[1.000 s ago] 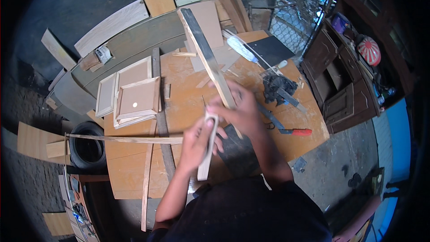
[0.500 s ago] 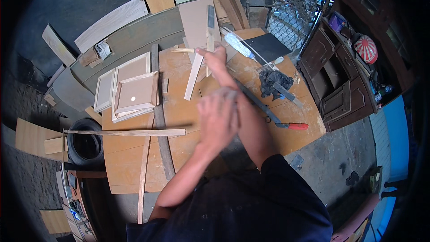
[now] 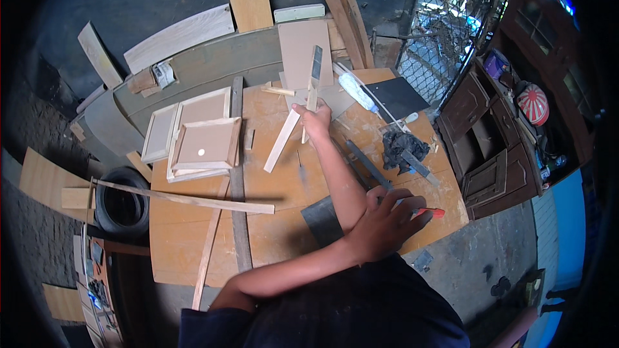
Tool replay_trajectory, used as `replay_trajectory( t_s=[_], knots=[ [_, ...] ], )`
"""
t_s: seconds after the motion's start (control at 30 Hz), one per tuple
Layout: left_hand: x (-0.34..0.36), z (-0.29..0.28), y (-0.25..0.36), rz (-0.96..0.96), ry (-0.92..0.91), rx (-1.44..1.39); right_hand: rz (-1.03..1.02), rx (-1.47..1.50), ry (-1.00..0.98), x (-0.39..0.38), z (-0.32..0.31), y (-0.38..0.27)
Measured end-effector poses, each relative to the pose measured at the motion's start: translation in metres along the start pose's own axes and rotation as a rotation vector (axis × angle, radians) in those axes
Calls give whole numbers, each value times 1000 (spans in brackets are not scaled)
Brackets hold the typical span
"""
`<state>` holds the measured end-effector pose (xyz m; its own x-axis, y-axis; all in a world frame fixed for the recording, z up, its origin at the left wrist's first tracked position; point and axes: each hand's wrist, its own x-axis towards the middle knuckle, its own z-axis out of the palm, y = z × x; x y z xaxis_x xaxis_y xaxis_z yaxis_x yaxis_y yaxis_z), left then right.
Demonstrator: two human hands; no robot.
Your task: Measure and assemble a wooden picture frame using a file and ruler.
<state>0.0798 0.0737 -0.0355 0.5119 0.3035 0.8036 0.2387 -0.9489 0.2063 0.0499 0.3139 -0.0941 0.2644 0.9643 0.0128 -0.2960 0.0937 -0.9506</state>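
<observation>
My right hand point(image 3: 316, 117), stretched toward the back of the table, is closed around two narrow wooden strips: a pale one point(image 3: 282, 140) slanting toward me and another with a dark face point(image 3: 315, 64) pointing away. My left hand point(image 3: 390, 219) crosses over my right forearm at the table's right, fingers arched and apart just beside a red handle point(image 3: 437, 212), which they partly hide. A long grey blade point(image 3: 369, 164) lies along that side, under crumpled black plastic point(image 3: 396, 145) farther back. Whether my left fingertips touch the handle cannot be made out.
Square wooden-edged panels point(image 3: 213, 140) lie on the left of the table point(image 3: 180, 232), beside long strips point(image 3: 242, 206). A dark plate point(image 3: 319, 222) lies near the front. A tire point(image 3: 129, 225) is at the left, a brown cabinet point(image 3: 490, 129) at the right, leaning boards behind.
My left hand has moved rightward and down, across my right forearm to beside the red handle. My right hand has carried the strips away from me, toward the back of the table.
</observation>
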Motion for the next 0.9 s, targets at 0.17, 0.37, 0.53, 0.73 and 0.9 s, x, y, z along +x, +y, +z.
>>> replay_trajectory(
  t_s=[0.17, 0.37, 0.53, 0.73, 0.9],
  knots=[
    [-29, -15, -8, -97, -112, -181, -26, -23, 24, 8, -12, -3],
    [-73, -33, -13, -90, -196, -307, 49, 53, 61, 9, -38, 0],
    [-84, -65, -20, -514, -108, -172, 111, 124, 108, 10, -76, -1],
    [-95, -83, -67, -797, 122, 100, 126, 122, 108, -22, -74, -8],
    [-86, -100, -93, -748, 33, 327, 167, 156, 46, -68, -67, -36]
  ],
)
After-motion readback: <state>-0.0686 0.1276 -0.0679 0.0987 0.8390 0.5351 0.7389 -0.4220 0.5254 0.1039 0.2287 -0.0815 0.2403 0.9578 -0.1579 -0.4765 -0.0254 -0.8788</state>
